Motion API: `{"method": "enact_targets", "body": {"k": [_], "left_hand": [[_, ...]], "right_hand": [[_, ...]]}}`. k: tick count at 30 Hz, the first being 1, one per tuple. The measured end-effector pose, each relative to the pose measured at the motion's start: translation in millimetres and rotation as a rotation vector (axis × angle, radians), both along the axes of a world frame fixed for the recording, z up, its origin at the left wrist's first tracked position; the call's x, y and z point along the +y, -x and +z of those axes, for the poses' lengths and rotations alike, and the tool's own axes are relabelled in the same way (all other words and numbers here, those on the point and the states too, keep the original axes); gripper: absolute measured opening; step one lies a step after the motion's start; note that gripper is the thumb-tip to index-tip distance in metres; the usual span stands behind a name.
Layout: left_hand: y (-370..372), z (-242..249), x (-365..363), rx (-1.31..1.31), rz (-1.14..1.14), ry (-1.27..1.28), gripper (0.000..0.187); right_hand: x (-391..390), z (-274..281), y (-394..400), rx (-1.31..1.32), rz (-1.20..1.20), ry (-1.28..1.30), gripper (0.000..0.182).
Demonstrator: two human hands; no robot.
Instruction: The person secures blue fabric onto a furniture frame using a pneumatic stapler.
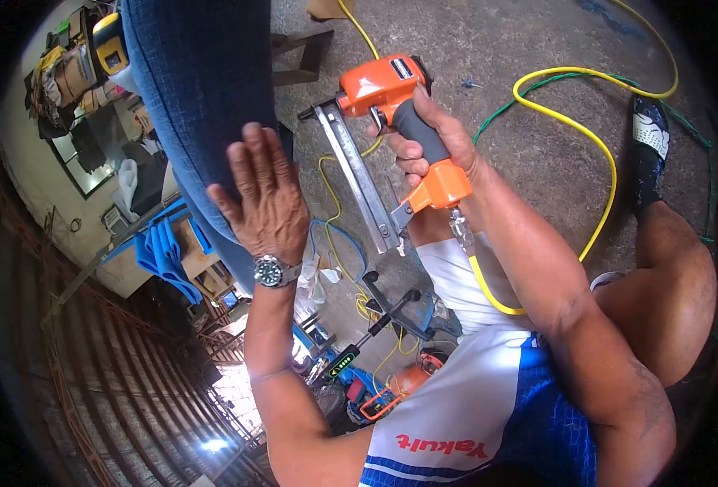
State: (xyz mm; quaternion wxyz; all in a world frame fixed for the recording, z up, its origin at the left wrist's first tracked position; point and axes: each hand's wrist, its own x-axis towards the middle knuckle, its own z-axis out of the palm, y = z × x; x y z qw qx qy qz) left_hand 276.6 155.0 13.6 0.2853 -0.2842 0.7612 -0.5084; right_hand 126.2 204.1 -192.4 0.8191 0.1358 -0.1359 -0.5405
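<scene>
My left hand (pixel 269 207), with a watch on its wrist, lies against the blue denim surface of a large padded piece (pixel 200 97). Its fingers point up and are slightly spread, and it holds nothing. My right hand (pixel 444 138) is wrapped round the dark grip of an orange air stapler (pixel 377 84). The tool's long metal magazine (pixel 357 174) slants down between my hands, and its nose is close to the denim piece but apart from it. A yellow hose (pixel 489 296) joins the bottom of the handle.
Yellow and green hoses (pixel 602 144) curl over the concrete floor (pixel 554 40) at the right. Tools and an orange object (pixel 411 377) lie low in the middle. Blue strips (pixel 162 256) hang from a bench at the left. A yellow tape measure (pixel 111 50) is at the upper left.
</scene>
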Motion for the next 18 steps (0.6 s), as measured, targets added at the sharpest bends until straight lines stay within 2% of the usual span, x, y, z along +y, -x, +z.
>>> {"method": "enact_targets", "body": {"k": [4,7,10,15,18], "left_hand": [[-0.2,-2.6,2.8,-0.139,0.011,0.041,0.059],[-1.2,4.6,6.7,-0.261,-0.067,-0.069,0.049],[-3.6,6.2,4.2,-0.188,-0.116,-0.19,0.043],[-4.1,7.8,3.3,-0.425,-0.123,-0.224,0.044],[-6.9,4.8,0.7,-0.383,-0.118,-0.237,0.046]], "right_hand": [[-0.9,-0.9,3.0,-0.016,0.012,-0.022,0.08],[0.3,0.6,2.4,-0.053,0.017,-0.031,0.08],[2.2,4.1,1.3,-0.09,0.025,-0.036,0.079],[4.9,8.9,-6.0,-0.176,0.042,0.018,0.078],[5.8,11.3,-12.4,-0.243,0.043,0.047,0.078]]}}
